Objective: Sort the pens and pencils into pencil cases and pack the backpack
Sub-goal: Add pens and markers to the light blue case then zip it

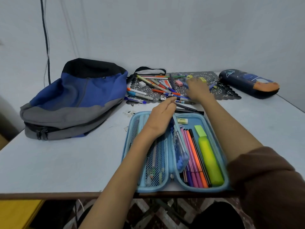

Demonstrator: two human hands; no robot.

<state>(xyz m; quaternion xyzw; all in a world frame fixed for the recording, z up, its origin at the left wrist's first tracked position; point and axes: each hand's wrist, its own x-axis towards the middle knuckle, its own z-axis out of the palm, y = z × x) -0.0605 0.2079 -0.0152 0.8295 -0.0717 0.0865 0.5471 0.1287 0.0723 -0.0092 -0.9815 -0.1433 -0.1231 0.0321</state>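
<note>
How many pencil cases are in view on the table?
2. The open light blue case lies nearest the person and is partly filled. The closed dark blue case lies at the far right. The backpack could hide another.

Bare table (pixel 66 162) before backpack (pixel 74 100)

Right hand (pixel 197 90) blurs over the pen pile (pixel 158 87), its grip unreadable; left forearm (pixel 132 154) hides part of the mesh pocket (pixel 156 162) in the blue pencil case (pixel 156 188).
</note>
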